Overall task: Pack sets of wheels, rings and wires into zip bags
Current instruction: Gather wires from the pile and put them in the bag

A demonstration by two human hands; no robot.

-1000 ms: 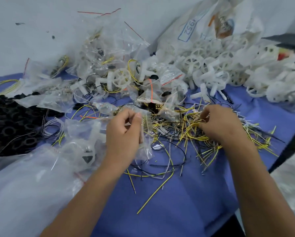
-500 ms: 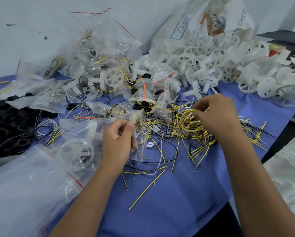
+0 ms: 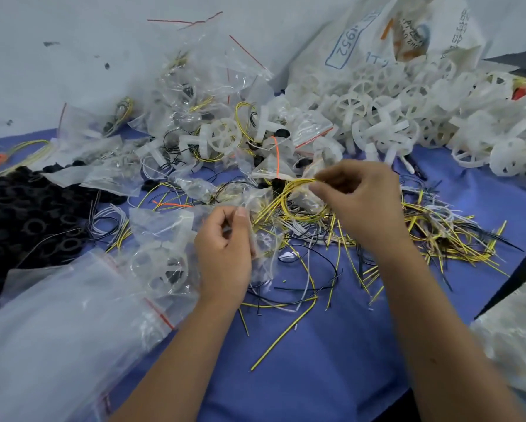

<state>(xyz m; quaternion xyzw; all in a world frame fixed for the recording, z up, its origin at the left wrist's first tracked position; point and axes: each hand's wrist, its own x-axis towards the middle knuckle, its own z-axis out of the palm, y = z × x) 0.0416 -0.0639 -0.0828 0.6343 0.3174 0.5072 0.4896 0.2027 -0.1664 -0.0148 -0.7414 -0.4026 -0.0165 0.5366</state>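
My left hand (image 3: 225,254) pinches the mouth of a small clear zip bag (image 3: 263,242) with a white wheel inside it. My right hand (image 3: 359,202) pinches a looped bundle of yellow wires (image 3: 281,197) lifted above the table, its ends hanging toward the bag's mouth. A tangle of loose yellow, black and white wires (image 3: 423,236) lies under and right of my right hand. White spoked wheels (image 3: 386,111) are heaped at the back right. Black rings (image 3: 27,220) are piled at the left.
Several filled zip bags (image 3: 191,111) are piled at the back centre against the white wall. A stack of empty clear bags (image 3: 51,330) lies at the front left. A large printed sack (image 3: 408,32) stands behind the wheels. Blue cloth (image 3: 316,360) covers the table.
My right hand has lifted a bundle of yellow wires out of the tangle and carried it left toward the bag. My left hand still holds the bag.
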